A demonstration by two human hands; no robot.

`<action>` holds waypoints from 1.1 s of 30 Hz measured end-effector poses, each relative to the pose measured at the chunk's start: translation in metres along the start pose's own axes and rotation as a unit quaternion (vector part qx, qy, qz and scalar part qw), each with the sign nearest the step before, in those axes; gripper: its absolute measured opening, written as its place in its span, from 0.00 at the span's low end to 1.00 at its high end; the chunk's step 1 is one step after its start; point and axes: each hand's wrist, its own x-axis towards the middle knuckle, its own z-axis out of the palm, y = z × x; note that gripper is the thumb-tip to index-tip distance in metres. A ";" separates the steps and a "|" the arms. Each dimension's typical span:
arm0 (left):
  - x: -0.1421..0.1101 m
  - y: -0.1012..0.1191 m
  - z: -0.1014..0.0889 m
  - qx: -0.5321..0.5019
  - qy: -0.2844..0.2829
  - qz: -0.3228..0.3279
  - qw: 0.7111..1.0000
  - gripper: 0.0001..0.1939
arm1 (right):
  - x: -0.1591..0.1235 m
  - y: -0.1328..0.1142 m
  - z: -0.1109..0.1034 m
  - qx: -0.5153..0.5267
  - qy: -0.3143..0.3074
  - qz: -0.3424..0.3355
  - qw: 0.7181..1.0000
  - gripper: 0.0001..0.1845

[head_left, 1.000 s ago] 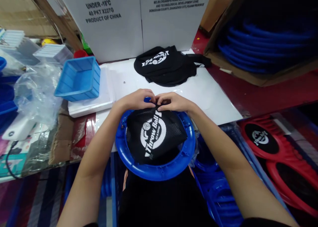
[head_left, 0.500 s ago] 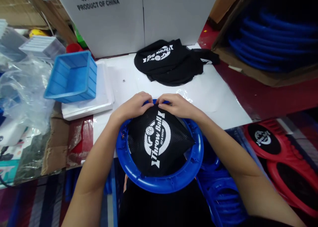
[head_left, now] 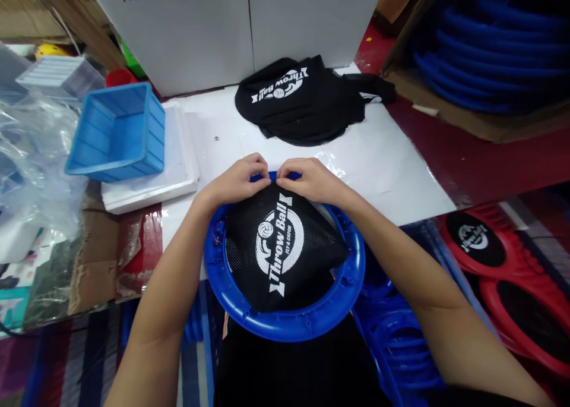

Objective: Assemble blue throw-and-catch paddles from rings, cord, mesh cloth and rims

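A blue plastic ring [head_left: 285,328] lies at the table's near edge, close to my body. Black mesh fabric [head_left: 307,270] printed "Throw Ball" stretches across part of it; its right corner hangs loose over the ring's opening. My left hand [head_left: 244,178] pinches the fabric's far edge at the top of the ring. Beside it, nearly touching, my right hand [head_left: 305,178] pinches the same edge with thumb and fingertips. Farther back on the white tabletop lie more black printed fabric pieces [head_left: 307,113] in a loose pile.
A blue bin [head_left: 111,163] rests on a white foam slab [head_left: 178,181] at left. White cartons [head_left: 214,38] stand behind. At right, a cardboard box holds blue rings [head_left: 481,68]; below are red rings with black centres [head_left: 476,240] and more blue plastic parts [head_left: 405,359].
The view has shifted slightly, so the surroundings sit a little higher and farther left. Both hands stay pinched at the ring's far edge, with only small finger movement.
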 end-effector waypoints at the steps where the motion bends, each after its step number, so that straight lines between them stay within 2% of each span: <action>1: 0.000 0.000 0.000 -0.005 0.002 -0.002 1.000 0.08 | 0.000 0.000 0.000 0.000 0.000 0.001 1.000 0.07; 6: 0.002 -0.002 0.002 -0.022 0.020 -0.008 1.000 0.07 | 0.000 0.001 0.002 -0.011 0.013 0.002 1.000 0.08; 15: 0.004 -0.006 0.000 -0.066 0.007 -0.027 0.997 0.09 | -0.001 0.004 0.005 0.014 0.036 0.007 0.999 0.08; 24: 0.007 -0.003 0.005 -0.021 0.027 -0.040 0.999 0.07 | 0.000 0.006 0.008 -0.008 0.059 0.003 0.998 0.06; 33: 0.014 0.006 0.011 0.063 0.045 -0.053 0.996 0.04 | 0.006 0.006 0.003 -0.039 0.028 0.002 0.999 0.07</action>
